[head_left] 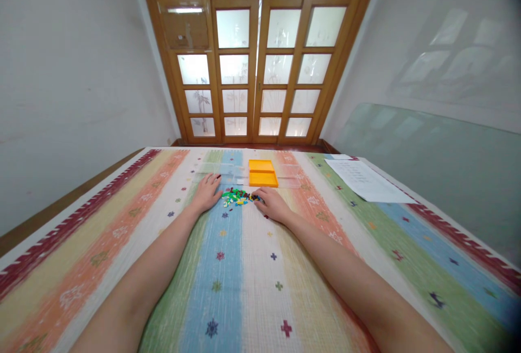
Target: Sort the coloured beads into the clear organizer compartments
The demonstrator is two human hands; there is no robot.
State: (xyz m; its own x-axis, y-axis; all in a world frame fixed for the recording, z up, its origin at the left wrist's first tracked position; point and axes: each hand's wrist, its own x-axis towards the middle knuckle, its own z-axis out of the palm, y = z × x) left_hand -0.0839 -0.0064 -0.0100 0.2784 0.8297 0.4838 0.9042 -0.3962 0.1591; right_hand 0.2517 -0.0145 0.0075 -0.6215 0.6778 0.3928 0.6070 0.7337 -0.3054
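Toy bricks (237, 197) lie heaped between left hand (205, 192) and right hand (272, 204), nearer than the yellow box (261, 165). I cannot tell either grip.

A striped tablecloth (260, 271) bore a printed sheet of paper (364, 181) near its right edge. Beyond stood wooden doors (233, 86) with frosted glass panes (233, 28) between whitish walls (73, 43), a pale green panel (427, 163) along the right one.

A room that looks like part of a home, a cheery striped tablecloth (215, 309) in many colors (tiny stars and crosses dotted on it), brown wooden doors (252, 65) with cloudy glass squares (233, 68), leafy shapes on some, plain pale walls (81, 60) on both sides
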